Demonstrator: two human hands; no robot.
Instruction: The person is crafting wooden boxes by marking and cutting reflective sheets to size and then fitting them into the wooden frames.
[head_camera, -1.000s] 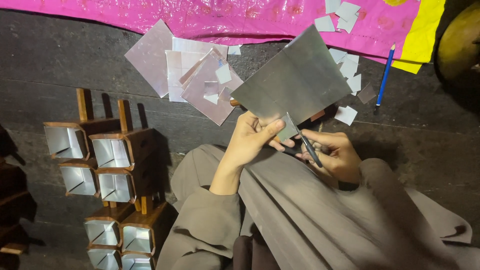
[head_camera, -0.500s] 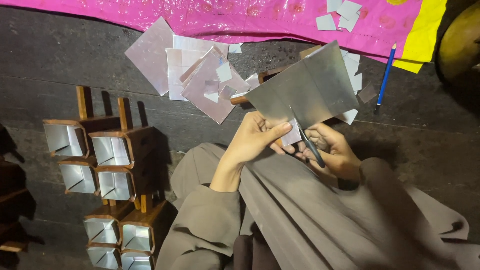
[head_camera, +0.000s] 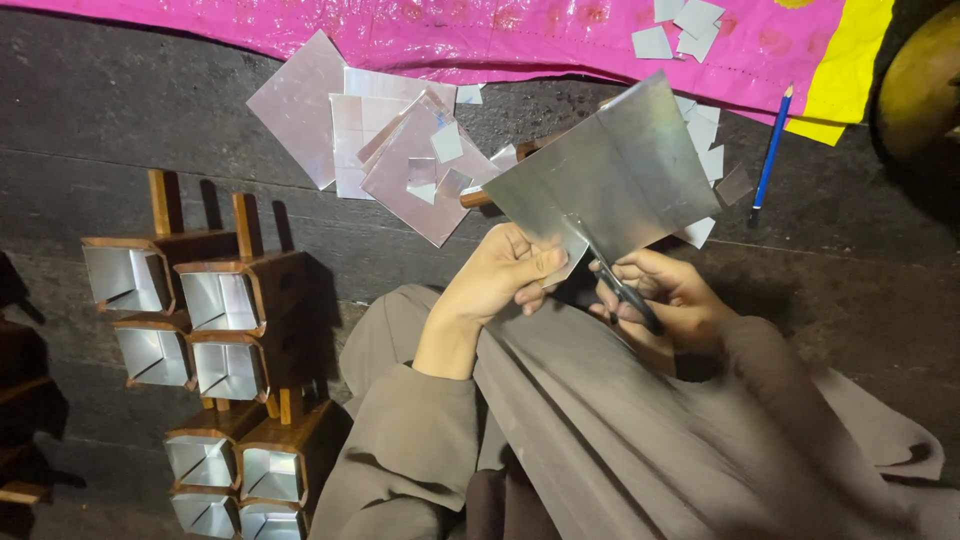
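Note:
My left hand (head_camera: 505, 275) pinches the near edge of a shiny square metal sheet (head_camera: 620, 175), held up over my lap. My right hand (head_camera: 665, 295) grips black-handled scissors (head_camera: 612, 275) whose blades are cutting into the sheet's near edge, beside the left thumb. Both arms are in brown sleeves. Just beyond the sheet, on the dark floor, lies a pile of similar silvery sheets (head_camera: 390, 140) with small cut squares on top.
Several wooden box frames lined with metal (head_camera: 215, 310) stand stacked at my left. A pink plastic mat (head_camera: 480, 30) runs along the far side with small metal offcuts (head_camera: 680, 25) on it. A blue pencil (head_camera: 772, 145) lies at the right.
The sheet has been turned and tilted in my left hand, and the scissors have shifted further into its near edge. Both hands stayed over my lap.

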